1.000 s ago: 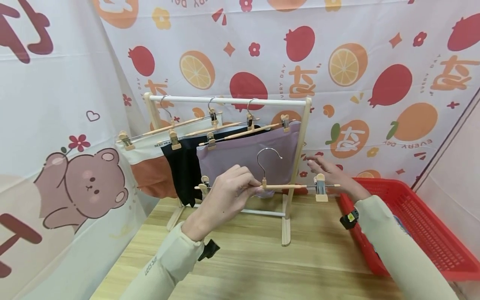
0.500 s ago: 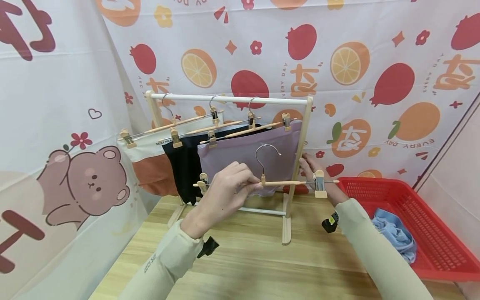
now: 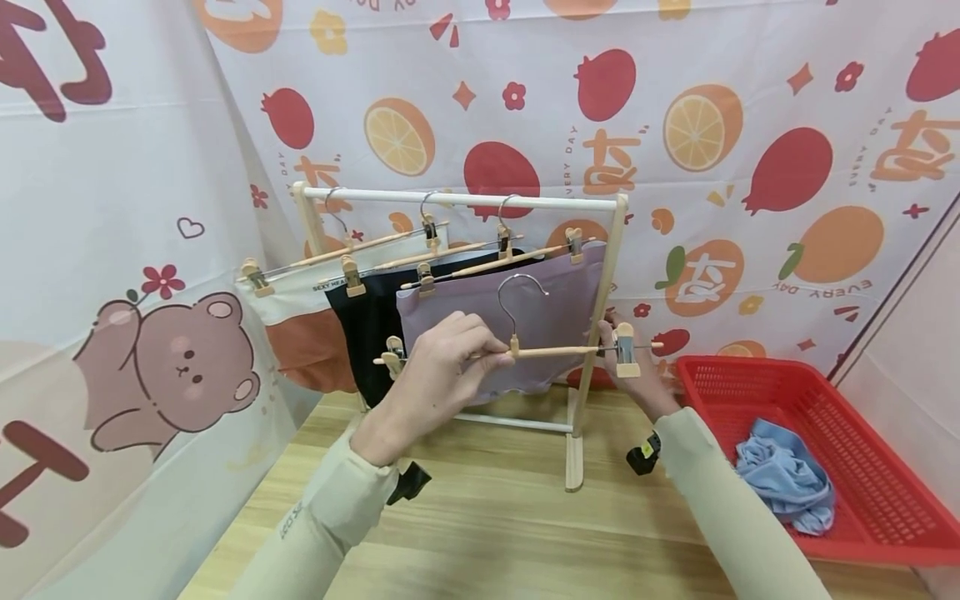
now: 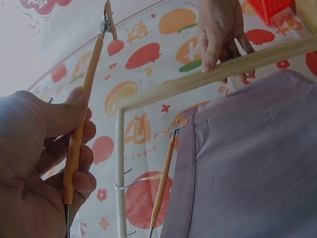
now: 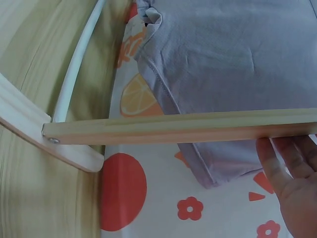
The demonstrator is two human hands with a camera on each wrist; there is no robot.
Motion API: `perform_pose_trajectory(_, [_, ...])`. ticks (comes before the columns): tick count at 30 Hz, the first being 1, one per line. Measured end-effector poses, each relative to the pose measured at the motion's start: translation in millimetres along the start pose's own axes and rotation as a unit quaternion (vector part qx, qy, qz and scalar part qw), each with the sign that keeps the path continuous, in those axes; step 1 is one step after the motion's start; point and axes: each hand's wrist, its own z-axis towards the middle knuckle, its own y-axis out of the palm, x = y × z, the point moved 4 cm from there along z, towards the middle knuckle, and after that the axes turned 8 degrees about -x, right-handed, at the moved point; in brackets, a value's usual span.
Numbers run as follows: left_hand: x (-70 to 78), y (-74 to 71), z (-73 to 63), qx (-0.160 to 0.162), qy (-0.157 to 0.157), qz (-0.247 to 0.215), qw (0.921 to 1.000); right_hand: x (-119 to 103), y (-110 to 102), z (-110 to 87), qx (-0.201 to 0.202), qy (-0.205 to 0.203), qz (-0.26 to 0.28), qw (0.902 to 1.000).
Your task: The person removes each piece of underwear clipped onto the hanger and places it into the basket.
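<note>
My left hand (image 3: pixel 446 367) pinches a wooden clip hanger (image 3: pixel 558 352) near the base of its metal hook, between thumb and fingers. The hanger's clips carry no cloth, and its hook points up. In front of me stands a small wooden clothes rack (image 3: pixel 573 458) with a white top rail. My right hand (image 5: pixel 299 198) touches the rack's right post (image 5: pixel 208 128) with extended fingers, some of them passing behind it. A hanger clip partly covers that hand in the head view. A lavender garment (image 3: pixel 480 321), a black one (image 3: pixel 367 333) and a white-and-rust one (image 3: pixel 307 342) hang on the rack from clip hangers.
A red plastic basket (image 3: pixel 930 508) at the right holds a crumpled light blue garment (image 3: pixel 783 475). The rack's feet stand on a wood-grain table (image 3: pixel 510 533). Fruit-printed cloth (image 3: pixel 712 50) covers the wall behind, with a bear-printed cloth (image 3: pixel 180 375) at the left.
My right hand has moved left from near the basket to the rack's right post, uncovering the blue garment. My left hand has brought the hanger slightly up and left.
</note>
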Motion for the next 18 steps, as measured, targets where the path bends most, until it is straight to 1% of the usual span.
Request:
perform_pose_trajectory(1, [-0.8, -1.2, 0.9, 0.0, 0.0, 0.003, 1.0, -23.9, -0.5, -11.3, 0.016, -0.004, -0.01, 0.9998])
perform_pose_trajectory(2, [-2.0, -2.3, 1.7, -0.001, -0.001, 0.005, 1.0, -46.2, -0.8, -21.1, 0.031, 0.001, -0.017, 0.9994])
perform_pose_trajectory(3, [-3.1, -3.5, 2.7, 0.0, 0.0, 0.008, 1.0, -63.1, -1.1, -29.5, 0.038, 0.018, -0.012, 0.999])
perform_pose_trajectory(4, [-4.5, -4.7, 3.6, 0.002, 0.0, 0.012, 0.9999, -66.0, -0.2, -31.6, 0.044, 0.035, -0.013, 0.9983])
perform_pose_trajectory(5, [-5.7, -6.2, 4.4, 0.004, -0.002, 0.016, 0.9999, -69.5, -1.1, -34.4, 0.043, 0.038, -0.012, 0.9983])
perform_pose_trajectory(6, [-6.9, -7.6, 5.2, 0.006, -0.004, 0.02, 0.9998, -73.3, -0.9, -36.7, 0.042, 0.049, -0.011, 0.9978])
perform_pose_trajectory(7, [-7.9, -9.2, 6.1, 0.008, -0.006, 0.023, 0.9997, -74.0, -0.5, -37.2, 0.037, 0.051, -0.006, 0.998])
perform_pose_trajectory(9, [-9.7, -12.1, 7.7, 0.012, -0.011, 0.032, 0.9993, -69.5, 0.0, -34.4, 0.032, 0.038, 0.012, 0.9987])
perform_pose_trajectory(11, [-11.0, -15.1, 9.7, 0.013, -0.019, 0.043, 0.9988, -64.3, 0.3, -30.9, 0.027, 0.01, 0.027, 0.9992])
perform_pose_trajectory(12, [-11.6, -16.1, 11.1, 0.013, -0.022, 0.047, 0.9986, -64.5, 1.5, -30.0, 0.028, 0.007, 0.034, 0.999])
perform_pose_trajectory(16, [-11.6, -21.4, 18.6, 0.013, -0.034, 0.066, 0.9972, -58.0, 1.3, -25.9, 0.039, -0.03, 0.045, 0.9977])
perform_pose_trajectory(18, [-11.8, -24.1, 22.6, 0.016, -0.042, 0.074, 0.9962, -57.1, 1.7, -24.7, 0.042, -0.04, 0.054, 0.9968])
